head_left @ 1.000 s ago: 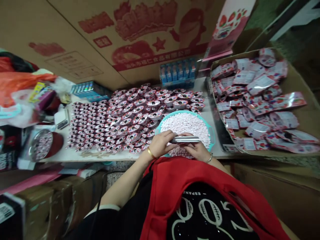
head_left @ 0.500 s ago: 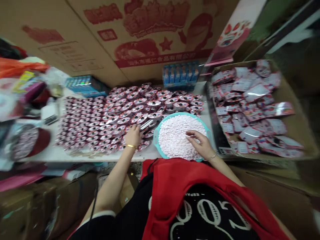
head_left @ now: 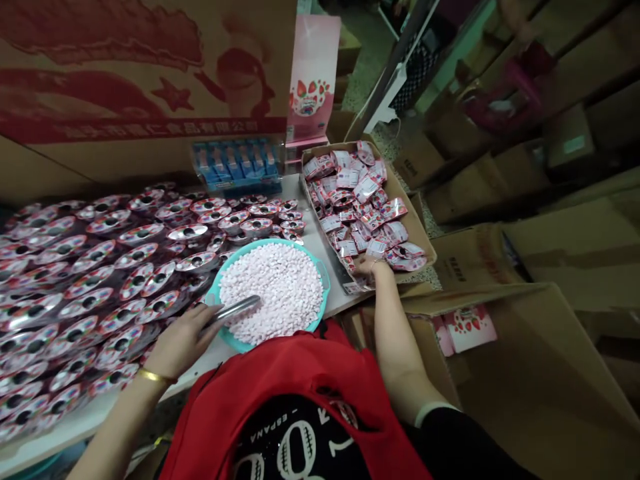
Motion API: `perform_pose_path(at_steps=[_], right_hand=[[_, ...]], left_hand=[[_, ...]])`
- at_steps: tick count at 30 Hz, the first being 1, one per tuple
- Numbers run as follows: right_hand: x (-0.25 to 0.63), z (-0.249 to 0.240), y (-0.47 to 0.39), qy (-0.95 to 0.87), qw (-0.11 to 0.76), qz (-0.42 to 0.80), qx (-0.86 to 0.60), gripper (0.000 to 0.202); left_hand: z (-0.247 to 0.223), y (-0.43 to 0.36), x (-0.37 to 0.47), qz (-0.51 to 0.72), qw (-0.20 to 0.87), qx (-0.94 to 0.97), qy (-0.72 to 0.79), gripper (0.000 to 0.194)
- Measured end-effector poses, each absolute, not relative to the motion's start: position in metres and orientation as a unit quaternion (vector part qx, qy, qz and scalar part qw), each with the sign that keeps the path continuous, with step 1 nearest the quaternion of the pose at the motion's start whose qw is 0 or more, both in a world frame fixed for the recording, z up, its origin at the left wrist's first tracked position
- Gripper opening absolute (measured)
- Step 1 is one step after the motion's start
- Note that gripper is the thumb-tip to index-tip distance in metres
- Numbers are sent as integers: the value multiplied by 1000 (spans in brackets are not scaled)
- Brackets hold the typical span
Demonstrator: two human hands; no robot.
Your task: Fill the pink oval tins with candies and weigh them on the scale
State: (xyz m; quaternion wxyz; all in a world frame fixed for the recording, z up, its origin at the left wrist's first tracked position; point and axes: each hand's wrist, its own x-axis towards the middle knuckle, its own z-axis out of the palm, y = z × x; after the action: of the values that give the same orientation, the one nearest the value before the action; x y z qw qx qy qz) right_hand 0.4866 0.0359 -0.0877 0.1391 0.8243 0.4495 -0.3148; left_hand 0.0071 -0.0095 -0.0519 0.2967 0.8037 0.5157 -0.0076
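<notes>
My left hand [head_left: 183, 337] is closed around a slim, shiny metal tool [head_left: 239, 308], perhaps a narrow scoop. Its far end points right, over the pale pink candy tablets [head_left: 275, 283] heaped in a round turquoise basin [head_left: 324, 270]. My right hand [head_left: 366, 265] reaches into the near edge of a shallow cardboard carton [head_left: 427, 250] of pink printed packets [head_left: 367, 190]. Its fingers are among the packets and mostly hidden, so whether they grip one cannot be made out. Left of the basin, many standing packets [head_left: 140, 233] with dark round openings on top fill the table.
A blue display box [head_left: 237, 163] stands behind the packets, before a large printed carton [head_left: 150, 80]. A tall pink strawberry-printed card [head_left: 313, 80] rises behind the packet carton. An open cardboard box [head_left: 545, 360] is at my right, with several more cartons [head_left: 480, 180] beyond.
The view has swung right. My right hand has left the basin and reached into the packet carton. My left hand, with the metal tool, has moved from the standing packets to the basin's left rim.
</notes>
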Motion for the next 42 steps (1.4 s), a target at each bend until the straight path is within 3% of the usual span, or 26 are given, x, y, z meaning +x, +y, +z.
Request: perform_pose_path(at_steps=[6,10,12,15,17,20,26,37,42], right_hand=[[481,-104,14,472,145,-333,803,49],[479,-92,10,488,97,-291,817,50],[475,-83,7,499,1,-225,837,48],[463,-68,-1,497,-219,-142,828,50],[449,-60,-7,483,-337,-151,794,50],[422,-55,-16,477,-423,-244,731,46],[374,-54,-33,512,-420,-366,654,38],[357,-47,-38,669,-276,-261,639,34],[337,-41,-33,713,-241,-257,607,35]], left_hand=[[-52,-15,19,-93,258,823,497,34],[-77,-18,56,-73,234,822,514,29],[-93,-17,73,-44,235,821,518,28],[-107,-16,81,-26,241,821,518,27],[-109,-16,77,-10,257,821,510,26],[-108,-16,76,14,277,820,501,26],[-112,-14,98,42,311,800,511,26],[-37,8,68,134,334,828,430,29],[4,19,81,85,271,874,394,25]])
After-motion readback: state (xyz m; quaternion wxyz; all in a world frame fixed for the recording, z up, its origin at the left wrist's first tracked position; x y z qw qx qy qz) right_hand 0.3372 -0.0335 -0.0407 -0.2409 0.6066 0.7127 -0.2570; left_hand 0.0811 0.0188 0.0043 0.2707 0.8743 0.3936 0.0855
